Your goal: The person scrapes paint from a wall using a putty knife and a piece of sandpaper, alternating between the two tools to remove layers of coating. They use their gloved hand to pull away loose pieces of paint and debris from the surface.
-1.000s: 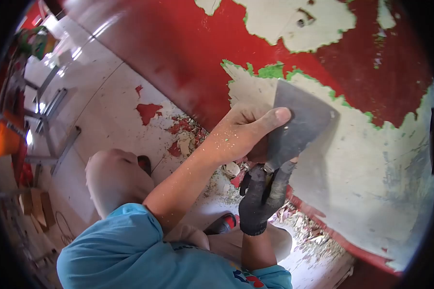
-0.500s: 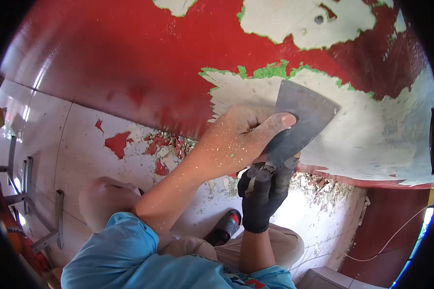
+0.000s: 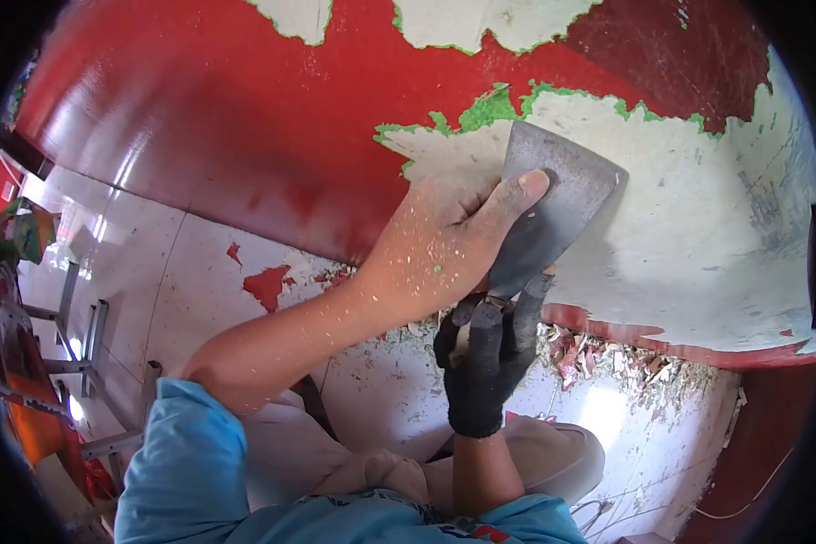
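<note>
A wide grey paint scraper [image 3: 567, 186] lies against the curved wall, its broad edge angled up at the pale bared patch [image 3: 671, 218]. My bare left hand [image 3: 449, 240] grips the blade from the left, thumb flat on its face; dust and paint flecks cover the skin. Below it, my right hand [image 3: 490, 354], in a black glove, is closed round the handle, which is mostly hidden by the fingers. Glossy red paint [image 3: 272, 100] surrounds the patch, with a ragged green layer [image 3: 491, 109] along the patch's upper edge.
Paint chips [image 3: 598, 358] are strewn over the white tiled floor [image 3: 199, 263] along the wall's foot. Metal frame legs [image 3: 91, 349] stand at the left beside an orange object [image 3: 32, 431]. A thin cable [image 3: 743, 508] runs at the lower right.
The scraper and both hands have shifted slightly up and left in view. The camera view has moved too, and more of the left forearm shows. Both hands keep their hold.
</note>
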The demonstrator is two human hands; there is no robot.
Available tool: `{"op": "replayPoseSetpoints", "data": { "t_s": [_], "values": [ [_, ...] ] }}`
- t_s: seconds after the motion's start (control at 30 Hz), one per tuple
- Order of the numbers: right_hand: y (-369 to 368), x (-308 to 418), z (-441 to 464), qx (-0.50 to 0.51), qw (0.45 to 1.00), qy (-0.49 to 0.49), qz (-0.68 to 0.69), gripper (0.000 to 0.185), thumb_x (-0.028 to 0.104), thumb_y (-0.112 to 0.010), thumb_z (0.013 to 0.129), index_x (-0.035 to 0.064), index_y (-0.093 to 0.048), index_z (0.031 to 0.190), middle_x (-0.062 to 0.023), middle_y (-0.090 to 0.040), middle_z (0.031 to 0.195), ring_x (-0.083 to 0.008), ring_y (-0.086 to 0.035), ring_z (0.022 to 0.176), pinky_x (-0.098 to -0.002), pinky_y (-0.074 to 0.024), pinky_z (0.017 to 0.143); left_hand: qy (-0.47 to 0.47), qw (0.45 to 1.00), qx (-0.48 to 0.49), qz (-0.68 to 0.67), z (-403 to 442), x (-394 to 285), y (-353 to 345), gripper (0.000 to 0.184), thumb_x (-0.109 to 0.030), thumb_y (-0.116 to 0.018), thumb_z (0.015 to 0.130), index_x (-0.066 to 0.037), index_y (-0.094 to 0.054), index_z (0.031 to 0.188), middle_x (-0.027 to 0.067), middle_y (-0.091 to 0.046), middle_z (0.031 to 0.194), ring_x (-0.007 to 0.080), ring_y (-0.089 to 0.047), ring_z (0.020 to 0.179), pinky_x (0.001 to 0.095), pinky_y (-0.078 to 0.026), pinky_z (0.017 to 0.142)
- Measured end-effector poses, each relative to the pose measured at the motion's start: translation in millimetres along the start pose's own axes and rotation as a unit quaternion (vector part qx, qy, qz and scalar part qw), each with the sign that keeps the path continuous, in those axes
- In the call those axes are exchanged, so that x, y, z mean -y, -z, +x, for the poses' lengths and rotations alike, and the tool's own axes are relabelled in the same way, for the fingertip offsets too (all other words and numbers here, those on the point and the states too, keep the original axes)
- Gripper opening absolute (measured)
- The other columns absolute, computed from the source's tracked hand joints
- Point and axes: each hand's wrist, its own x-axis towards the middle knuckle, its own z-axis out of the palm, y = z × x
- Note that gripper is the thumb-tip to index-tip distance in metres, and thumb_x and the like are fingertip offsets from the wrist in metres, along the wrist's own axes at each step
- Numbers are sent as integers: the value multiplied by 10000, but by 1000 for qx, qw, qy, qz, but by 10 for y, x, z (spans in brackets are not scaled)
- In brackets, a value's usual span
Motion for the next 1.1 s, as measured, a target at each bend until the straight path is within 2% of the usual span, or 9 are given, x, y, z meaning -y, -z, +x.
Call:
{"op": "replayPoseSetpoints", "data": {
  "t_s": [0.07,0.3,0.37,0.6,0.67,0.8,0.9,0.97,1.1],
  "values": [
    [46,5,42,3,1000,17,-12,521,103,-467,930,-24,-277,1399,-29,-526,666,-69,-436,482,-213,-340,416,66,998,24,4,2,-58,-3,391,-332,-484,964,39,-595,1020,42,-630,853,86,-581,801,238,-472,733],
    [25,-33,9,3,999,-22,-43,608,134,-455,924,57,-165,1453,-63,-514,715,-90,-456,451,-220,-384,395,41,996,44,-60,10,-20,3,410,-332,-487,963,51,-635,940,49,-649,793,75,-582,717,228,-479,644],
    [45,-92,-19,9,998,20,-63,586,155,-461,932,44,-193,1441,-53,-520,732,-84,-467,481,-216,-389,420,-1,999,-9,-36,-9,17,-45,485,-359,-495,950,46,-653,733,46,-632,617,51,-522,578,241,-429,514],
    [-14,-94,-32,-16,999,21,-18,387,68,-449,915,-90,-397,1264,-45,-525,651,-83,-449,485,-222,-361,419,34,996,41,-72,-18,64,3,444,-334,-492,960,80,-648,923,86,-663,763,97,-608,695,226,-491,618],
    [-62,-1,-12,-34,997,29,-66,369,65,-442,913,-92,-404,1244,-49,-528,655,-85,-452,489,-222,-365,422,3,1000,-7,-22,12,147,-7,476,-322,-519,946,45,-572,648,10,-483,517,52,-403,511,285,-326,438],
    [-63,9,-37,-32,999,-4,-19,349,57,-437,910,-91,-410,1225,-52,-533,661,-86,-458,497,-225,-370,425,16,999,-2,-45,25,102,1,488,-324,-524,944,39,-529,617,1,-422,507,57,-357,503,295,-287,428],
    [-131,106,9,-46,998,-7,-34,363,56,-443,907,-90,-400,1236,-57,-539,666,-89,-463,502,-228,-376,431,-4,1000,13,-27,52,-75,72,481,-332,-514,949,37,-565,645,-7,-436,508,46,-370,503,276,-292,428],
    [-204,218,53,-34,997,41,-48,403,50,-450,900,-90,-378,1271,-61,-543,671,-90,-467,506,-229,-378,434,10,990,81,-117,28,-353,185,459,-361,-488,958,42,-654,813,46,-648,718,62,-575,634,200,-445,550],
    [-189,88,119,-9,995,76,-68,451,63,-462,904,-84,-338,1312,-57,-541,674,-86,-464,507,-229,-375,436,-28,999,23,-27,49,-235,133,457,-353,-482,962,37,-647,793,42,-646,713,58,-570,630,203,-442,545]
  ]
}}
